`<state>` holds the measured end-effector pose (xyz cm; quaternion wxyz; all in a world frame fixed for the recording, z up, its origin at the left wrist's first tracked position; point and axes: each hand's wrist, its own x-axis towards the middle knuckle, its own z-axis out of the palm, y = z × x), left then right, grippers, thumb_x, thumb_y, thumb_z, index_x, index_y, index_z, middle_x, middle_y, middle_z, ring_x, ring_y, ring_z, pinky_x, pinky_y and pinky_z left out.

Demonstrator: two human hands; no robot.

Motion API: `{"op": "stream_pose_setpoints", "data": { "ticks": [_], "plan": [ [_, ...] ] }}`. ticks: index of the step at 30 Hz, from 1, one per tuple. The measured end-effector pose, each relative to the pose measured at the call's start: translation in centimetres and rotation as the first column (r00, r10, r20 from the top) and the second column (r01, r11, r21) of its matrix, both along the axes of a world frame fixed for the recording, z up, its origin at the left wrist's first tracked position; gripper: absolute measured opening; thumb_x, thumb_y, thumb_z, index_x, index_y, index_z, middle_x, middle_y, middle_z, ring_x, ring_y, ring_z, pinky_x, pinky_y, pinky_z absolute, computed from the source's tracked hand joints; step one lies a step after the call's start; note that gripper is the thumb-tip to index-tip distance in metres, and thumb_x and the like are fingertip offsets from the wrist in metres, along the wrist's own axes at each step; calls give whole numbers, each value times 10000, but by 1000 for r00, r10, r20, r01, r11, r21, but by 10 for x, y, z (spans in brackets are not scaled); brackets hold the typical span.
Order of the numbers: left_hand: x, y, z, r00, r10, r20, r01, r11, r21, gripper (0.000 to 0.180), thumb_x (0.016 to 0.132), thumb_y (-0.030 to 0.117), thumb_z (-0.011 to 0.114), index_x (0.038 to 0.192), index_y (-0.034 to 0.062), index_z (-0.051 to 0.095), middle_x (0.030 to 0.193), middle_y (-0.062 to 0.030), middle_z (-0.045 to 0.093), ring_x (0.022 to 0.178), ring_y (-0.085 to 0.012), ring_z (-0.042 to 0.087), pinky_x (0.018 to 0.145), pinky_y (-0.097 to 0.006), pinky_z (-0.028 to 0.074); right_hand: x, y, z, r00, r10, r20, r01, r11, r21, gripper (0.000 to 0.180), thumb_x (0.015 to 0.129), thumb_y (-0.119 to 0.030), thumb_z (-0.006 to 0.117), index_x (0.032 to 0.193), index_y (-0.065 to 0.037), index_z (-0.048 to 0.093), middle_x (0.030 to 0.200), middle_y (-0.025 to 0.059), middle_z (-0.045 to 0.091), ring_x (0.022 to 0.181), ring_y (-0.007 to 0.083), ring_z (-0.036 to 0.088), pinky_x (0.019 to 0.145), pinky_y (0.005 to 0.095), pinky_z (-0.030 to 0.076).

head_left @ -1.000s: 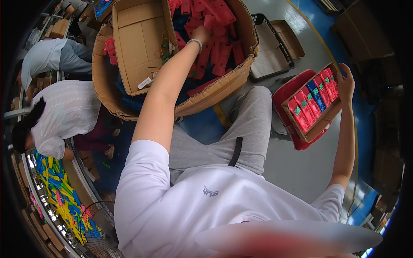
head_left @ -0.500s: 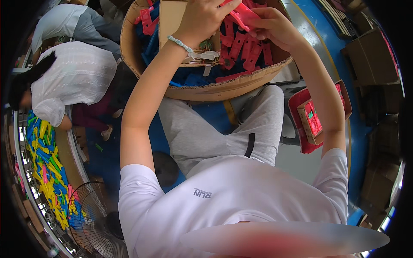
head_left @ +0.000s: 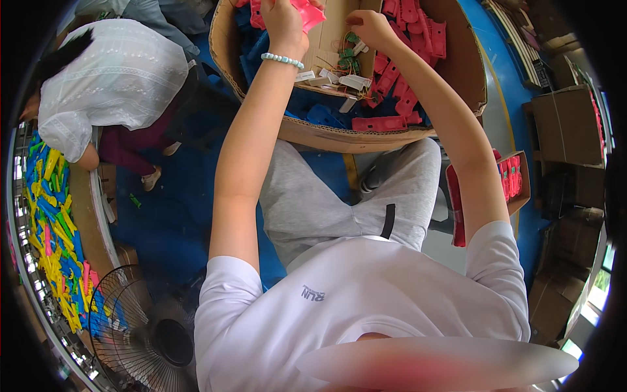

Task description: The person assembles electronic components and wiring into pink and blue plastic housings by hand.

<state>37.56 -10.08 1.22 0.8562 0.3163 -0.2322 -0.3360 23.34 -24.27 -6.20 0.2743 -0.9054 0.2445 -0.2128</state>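
My left hand point(head_left: 282, 21) is wrapped round a pink plastic shell point(head_left: 308, 14) near the top edge. Over an inner cardboard tray point(head_left: 326, 40), my right hand point(head_left: 371, 29) has its fingers bent and pressed together; whatever is in them, if anything, is hidden. Small green circuit boards point(head_left: 349, 64) with thin wires and white rectangular pieces point(head_left: 356, 81) lie in the tray below that hand. The tray sits in a big cardboard box point(head_left: 366, 141). Pink plastic parts point(head_left: 406, 101) are heaped on its right side, and blue plastic parts point(head_left: 325, 116) lie left and below.
A black fan point(head_left: 173, 341) stands at my lower left. Another person point(head_left: 117, 85) bends beside a bench strewn with coloured plastic parts point(head_left: 55, 215). Right of my knee, a small carton point(head_left: 521, 196) of pink parts rests by a red surface point(head_left: 455, 209). Stacked cartons point(head_left: 568, 124) line the right.
My hands, together on the pink shell before, are apart now. The left keeps the shell and moved left; the right let go and moved over the tray. The view shifted slightly.
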Motion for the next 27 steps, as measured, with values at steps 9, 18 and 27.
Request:
{"op": "stream_pose_setpoints", "data": {
  "ticks": [9, 18, 27],
  "plan": [
    [1, -2, -32, 995, 72, -64, -63, 990, 129, 146, 968, 270, 576, 986, 131, 534, 756, 1, 573, 606, -129, 574, 525, -291, 494, 17, 1, -47, 847, -253, -468, -7, 874, -485, 328, 751, -214, 744, 1039, -92, 647, 1063, 152, 664, 1111, 376, 573, 872, 471, 500],
    [-3, 6, -24, 992, -56, 113, 30, 974, 227, 298, 868, 179, 669, 1100, 61, 523, 868, -47, 619, 718, -152, 628, 636, -306, 541, -3, -1, -13, 995, -99, 28, 103, 954, -282, 312, 741, -119, 752, 1025, -51, 644, 972, 100, 678, 929, 280, 656, 801, 389, 518],
    [-6, 5, -23, 815, -29, 578, -89, 980, 176, 440, 754, 38, 755, 1126, 20, 520, 912, -87, 682, 745, -157, 668, 629, -277, 537, -1, 31, 37, 870, -37, 492, -4, 997, 83, 261, 773, -43, 736, 1025, -29, 672, 855, 95, 669, 777, 168, 660, 692, 286, 515]
  ]
}}
